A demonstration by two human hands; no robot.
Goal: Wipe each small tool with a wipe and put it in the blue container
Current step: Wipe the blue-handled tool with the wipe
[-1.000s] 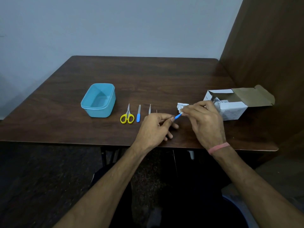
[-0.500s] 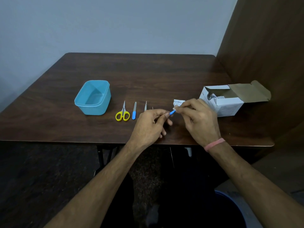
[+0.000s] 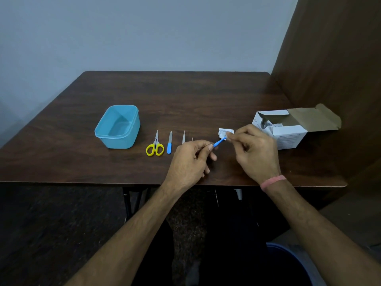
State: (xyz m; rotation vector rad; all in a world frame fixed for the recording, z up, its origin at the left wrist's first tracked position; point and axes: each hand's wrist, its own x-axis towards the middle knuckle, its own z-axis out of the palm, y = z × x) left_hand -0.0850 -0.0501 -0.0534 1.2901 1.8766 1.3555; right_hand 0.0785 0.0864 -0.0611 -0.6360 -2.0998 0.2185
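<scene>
The left hand (image 3: pixel 190 159) pinches a small blue-handled tool (image 3: pixel 218 143). The right hand (image 3: pixel 254 150) presses a white wipe (image 3: pixel 225 133) against the tool's far tip. Left of the left hand lie a slim metal tool (image 3: pixel 183 137), a blue-handled file (image 3: pixel 169 142) and yellow scissors (image 3: pixel 155 146). Farther left sits the blue container (image 3: pixel 118 127).

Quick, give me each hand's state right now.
Left hand: closed, pinching the blue tool.
Right hand: closed, pinching the wipe against the tool's tip.

Dark wood table (image 3: pixel 206 96), blue container (image 3: pixel 118 127), yellow scissors (image 3: pixel 155 145), nail file (image 3: pixel 169 143), open box (image 3: pixel 288 129)
</scene>
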